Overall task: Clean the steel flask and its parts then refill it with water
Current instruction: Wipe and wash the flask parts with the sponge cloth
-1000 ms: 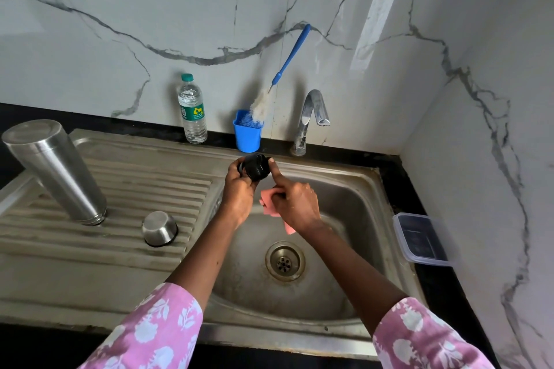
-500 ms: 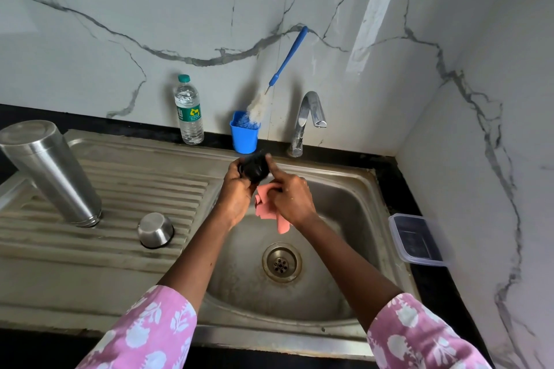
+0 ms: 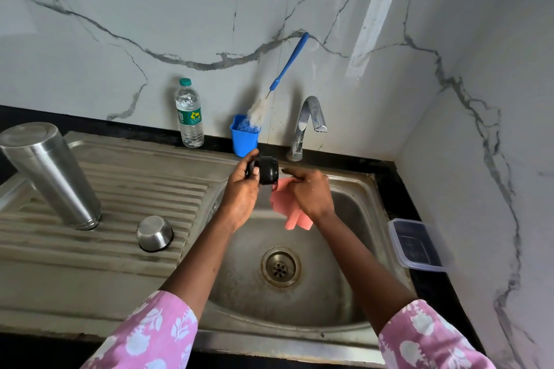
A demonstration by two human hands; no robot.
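Clearly the black stopper point(image 3: 266, 170) is a small, light, rigid part, glossy and probably slick when wet, so it wants a hold around its sides with the ends left free for wiping. That is how the left hand point(image 3: 241, 193) has it: fingers and thumb curled round the stopper, pinching it above the sink basin point(image 3: 353, 293), just in front of the tap point(image 3: 308, 123). Just right of that grip, the right hand point(image 3: 311, 195) clutches a soft pink cloth point(image 3: 289, 213); its fingers are closed on the fabric, one finger stretched toward the stopper's end, and the loose cloth hangs below the hand. Whether the cloth is touching the stopper cannot be told. Well left of the grip, the steel flask point(image 3: 54, 174) stands upside down on the draining board, with its steel cup point(image 3: 155, 233) inverted beside it. Beyond the hands, a bottle brush point(image 3: 278, 84) leans in a blue holder point(image 3: 244, 136), next to a water bottle point(image 3: 189, 114).
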